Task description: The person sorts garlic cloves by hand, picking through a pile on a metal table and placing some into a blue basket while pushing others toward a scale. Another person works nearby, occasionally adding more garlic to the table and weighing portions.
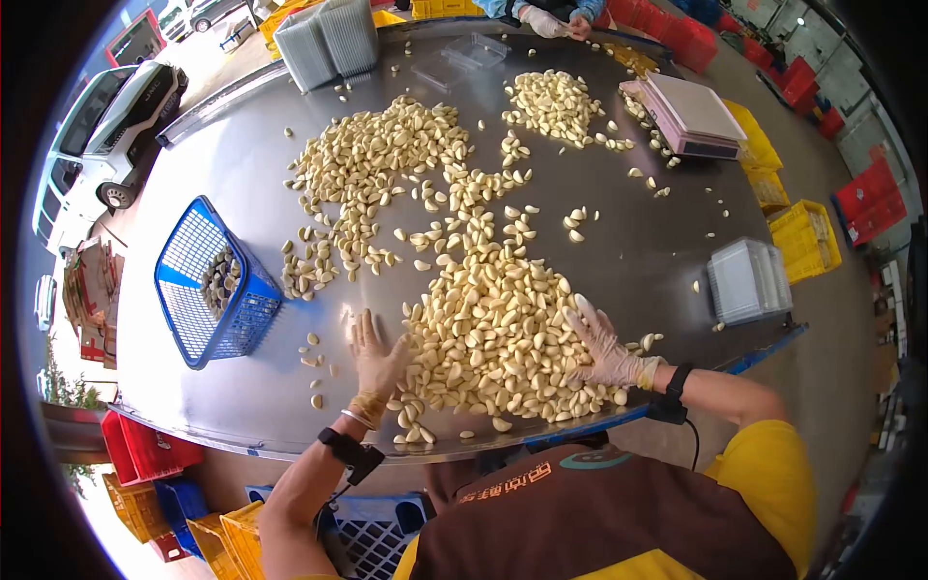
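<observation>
A large heap of peeled garlic cloves (pixel 493 333) lies at the near edge of the metal table (pixel 638 222). My left hand (pixel 375 360), in a thin glove, rests against the heap's left side with its fingers apart. On the opposite side, my gloved right hand (pixel 607 356) is spread, its fingers touching the outer cloves. Neither hand grips anything. Beyond them, a trail of cloves joins this heap to a wider pile (pixel 387 145) farther back. A few loose cloves (pixel 315 362) lie left of my left hand.
A blue plastic basket (pixel 253 319) with greyish cloves inside stands at the left. Stacked clear trays (pixel 329 43) sit at the back left, more trays (pixel 749 280) at the right. A scale (pixel 691 111) stands back right. Across the table are a co-worker's gloved hands (pixel 556 24).
</observation>
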The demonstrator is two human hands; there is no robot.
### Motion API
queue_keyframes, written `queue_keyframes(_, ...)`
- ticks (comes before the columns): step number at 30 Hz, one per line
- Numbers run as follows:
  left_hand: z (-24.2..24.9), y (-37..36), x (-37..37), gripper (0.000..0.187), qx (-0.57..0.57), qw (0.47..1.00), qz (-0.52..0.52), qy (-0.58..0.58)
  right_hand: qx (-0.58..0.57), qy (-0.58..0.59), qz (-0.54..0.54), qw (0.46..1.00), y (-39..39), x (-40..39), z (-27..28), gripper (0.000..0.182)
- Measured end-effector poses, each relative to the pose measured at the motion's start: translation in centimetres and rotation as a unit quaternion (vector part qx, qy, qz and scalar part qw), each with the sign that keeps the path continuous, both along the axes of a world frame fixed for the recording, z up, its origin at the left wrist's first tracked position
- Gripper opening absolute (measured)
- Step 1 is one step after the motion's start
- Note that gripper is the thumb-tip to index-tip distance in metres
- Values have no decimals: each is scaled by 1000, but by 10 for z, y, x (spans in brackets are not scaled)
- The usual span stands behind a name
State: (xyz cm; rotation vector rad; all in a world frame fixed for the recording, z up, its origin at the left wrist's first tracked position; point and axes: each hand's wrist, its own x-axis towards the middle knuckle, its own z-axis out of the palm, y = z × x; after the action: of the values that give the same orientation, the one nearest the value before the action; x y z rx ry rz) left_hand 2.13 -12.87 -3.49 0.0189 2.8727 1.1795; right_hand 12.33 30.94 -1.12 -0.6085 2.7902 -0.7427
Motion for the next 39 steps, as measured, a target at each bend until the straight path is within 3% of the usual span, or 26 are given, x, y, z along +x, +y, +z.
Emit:
queue_keyframes(1,9,24,8,88,193,980,15,-51,4,19,18,1000,-4,-3,-3,113)
queue_keyframes(2,18,51,17,88,380,919,32,-98,-2,17,27,999,-11,-3,10,109)
queue_keyframes(4,10,91,33,86,306,952,-12,-21,28,54,84,995,-10,0,-1,105)
queue_keyframes(5,16,109,38,84,180,984,7,6,38,61,86,994,-12,0,-4,103)
queue_keyframes(6,30,130,37,82,170,984,44,-23,49,68,86,993,-16,-3,-4,102)
queue_keyframes(8,29,168,22,77,209,974,88,6,36,113,98,988,-18,-18,-2,96)
queue_keyframes(10,28,214,-8,74,334,936,105,-24,0,153,86,984,-16,-48,-4,99)
queue_keyframes(12,22,260,-49,67,517,846,111,-70,58,197,2,979,-4,-90,-21,105)
queue_keyframes(14,-2,297,-118,67,417,904,92,10,86,225,-57,969,24,-155,-19,112)
queue_keyframes(16,0,337,-199,70,395,915,70,35,112,214,-94,966,59,-226,-10,111)
queue_keyframes(17,4,353,-244,72,391,920,20,14,116,273,-117,948,78,-266,-21,115)
queue_keyframes(18,7,366,-277,75,385,922,-29,-8,131,258,-136,947,96,-301,-15,116)
queue_keyframes(20,11,394,-309,75,370,929,-23,-3,118,260,-158,945,125,-354,-11,114)
queue_keyframes(21,27,400,-315,76,350,937,-8,-5,120,261,-228,930,130,-367,-4,111)
queue_keyframes(22,37,394,-305,73,272,961,-56,-9,119,257,-300,911,130,-375,0,108)
queue_keyframes(24,48,351,-278,70,109,956,-260,79,60,292,-234,926,122,-347,9,94)
queue_keyframes(25,78,326,-240,68,88,961,-254,59,45,320,-179,929,117,-322,11,88)
queue_keyframes(26,106,297,-196,67,69,966,-246,39,32,265,-122,956,105,-286,19,81)
queue_keyframes(28,115,221,-131,66,-99,970,-213,60,27,225,36,973,79,-213,27,76)
queue_keyframes(30,98,130,-61,63,-132,984,-111,53,16,167,216,962,53,-146,30,71)
queue_keyframes(31,96,89,-26,62,-163,986,-44,13,-69,116,278,951,41,-123,28,67)
queue_keyframes(33,88,21,36,60,-170,983,59,-25,-146,74,385,908,9,-87,49,59)
queue_keyframes(37,60,-29,97,51,-156,983,95,29,-202,81,455,863,-63,-38,10,55)
queue_keyframes(39,66,-22,91,42,47,986,160,-21,-229,109,507,824,-85,-39,-2,48)
